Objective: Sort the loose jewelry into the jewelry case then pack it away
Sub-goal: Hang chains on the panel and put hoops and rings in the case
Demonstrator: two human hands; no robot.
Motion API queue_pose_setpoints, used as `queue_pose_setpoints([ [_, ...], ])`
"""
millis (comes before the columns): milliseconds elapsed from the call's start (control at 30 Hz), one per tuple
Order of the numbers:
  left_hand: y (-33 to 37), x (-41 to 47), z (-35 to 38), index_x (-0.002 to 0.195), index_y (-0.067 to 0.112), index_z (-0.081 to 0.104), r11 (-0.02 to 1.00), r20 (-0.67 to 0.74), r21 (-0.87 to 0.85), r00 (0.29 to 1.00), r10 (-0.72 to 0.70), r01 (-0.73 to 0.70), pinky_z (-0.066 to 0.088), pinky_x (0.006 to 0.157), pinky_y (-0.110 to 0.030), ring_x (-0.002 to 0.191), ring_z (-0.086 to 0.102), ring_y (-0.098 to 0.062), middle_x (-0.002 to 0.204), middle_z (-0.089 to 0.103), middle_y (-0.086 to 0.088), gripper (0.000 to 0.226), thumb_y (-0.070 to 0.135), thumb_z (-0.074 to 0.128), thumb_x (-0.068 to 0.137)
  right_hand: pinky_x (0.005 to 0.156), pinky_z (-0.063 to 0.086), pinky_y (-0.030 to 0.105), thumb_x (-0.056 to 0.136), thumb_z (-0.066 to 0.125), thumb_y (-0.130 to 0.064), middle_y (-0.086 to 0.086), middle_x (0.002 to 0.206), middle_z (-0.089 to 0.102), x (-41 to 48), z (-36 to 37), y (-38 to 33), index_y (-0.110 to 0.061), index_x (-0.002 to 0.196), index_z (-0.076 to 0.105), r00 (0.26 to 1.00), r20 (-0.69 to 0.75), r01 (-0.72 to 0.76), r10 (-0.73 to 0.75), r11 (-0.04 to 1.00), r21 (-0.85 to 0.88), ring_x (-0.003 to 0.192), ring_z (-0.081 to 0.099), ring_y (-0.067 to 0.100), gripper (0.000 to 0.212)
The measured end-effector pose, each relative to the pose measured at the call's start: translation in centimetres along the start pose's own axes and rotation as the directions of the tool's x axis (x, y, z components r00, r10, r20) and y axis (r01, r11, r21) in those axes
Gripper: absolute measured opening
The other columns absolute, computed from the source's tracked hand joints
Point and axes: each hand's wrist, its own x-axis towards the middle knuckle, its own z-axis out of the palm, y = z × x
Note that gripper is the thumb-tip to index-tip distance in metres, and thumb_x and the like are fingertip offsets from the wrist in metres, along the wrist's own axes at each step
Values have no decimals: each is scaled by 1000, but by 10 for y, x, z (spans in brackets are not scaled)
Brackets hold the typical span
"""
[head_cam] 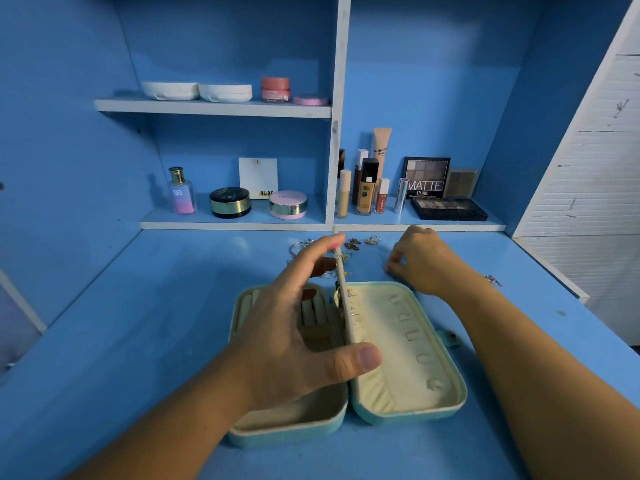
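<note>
Cream-lined, teal outside, the jewelry case is lying open on the blue desk. The left hand is pinching its middle flap upright. At one o'clock from the case, the right hand is curling its fingers at the desk; whether it is holding anything cannot be told. Loose earrings are lying at twelve o'clock.
</note>
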Motion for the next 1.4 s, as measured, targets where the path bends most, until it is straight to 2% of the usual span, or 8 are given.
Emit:
queue_pose_setpoints([
  [133,0,0,0,141,53,29,1000,9,-8,1000,-4,4,40,108,-49,133,47,-18,142,48,11,104,84,69,51,91,40,41,98,48,-34,11,121,46,0,4,-1,-12,112,63,1000,-19,-15,13,995,-98,113,41,29,30],
  [267,0,0,-1,141,54,29,1000,10,-2,1000,-9,9,40,108,-49,133,46,-17,142,47,12,105,85,68,49,82,40,32,97,51,-29,6,111,48,-13,-10,-6,-11,106,62,989,-145,52,-19,972,228,100,48,23,24],
  [367,-1,0,-1,141,53,30,1000,3,0,1000,-1,1,40,107,-49,133,46,-16,141,48,12,104,84,69,50,79,38,24,94,55,-31,-5,105,49,-38,-20,-20,-24,94,62,984,-105,171,-143,920,353,95,51,13,10],
  [533,-1,0,-2,142,51,30,1000,3,-2,1000,-4,4,40,108,-48,133,46,-15,140,48,12,105,84,70,50,92,33,26,86,66,-38,-13,110,46,-57,-16,-30,-33,87,67,943,103,289,-317,931,222,105,36,7,6],
  [733,-2,0,-2,143,50,30,1000,13,-22,1000,-11,11,40,108,-50,133,46,-17,141,48,12,107,82,72,50,94,32,25,81,72,-37,-24,119,46,-56,-25,-19,-40,80,73,922,225,255,-314,932,256,113,40,1,3],
  [1033,-3,1,-2,143,50,30,1000,8,-25,1000,2,-1,39,108,-51,134,45,-20,141,48,8,104,80,72,52,103,33,32,86,67,-36,-20,118,45,-54,-34,-12,-47,79,63,954,135,231,-268,943,241,117,37,5,14],
  [1267,-3,1,-2,143,50,30,1000,14,-24,1000,4,-3,39,108,-50,134,45,-19,142,48,8,105,81,72,52,94,26,23,84,68,-39,-20,122,43,-56,-29,-19,-46,79,65,928,175,294,-328,936,193,112,29,1,9],
  [1400,-3,1,-2,143,49,31,999,15,-40,1000,5,-4,39,108,-51,134,45,-19,142,47,8,104,79,74,52,102,32,30,83,70,-39,-20,125,40,-59,-26,-22,-41,77,67,921,182,313,-345,932,180,115,28,2,7],
])
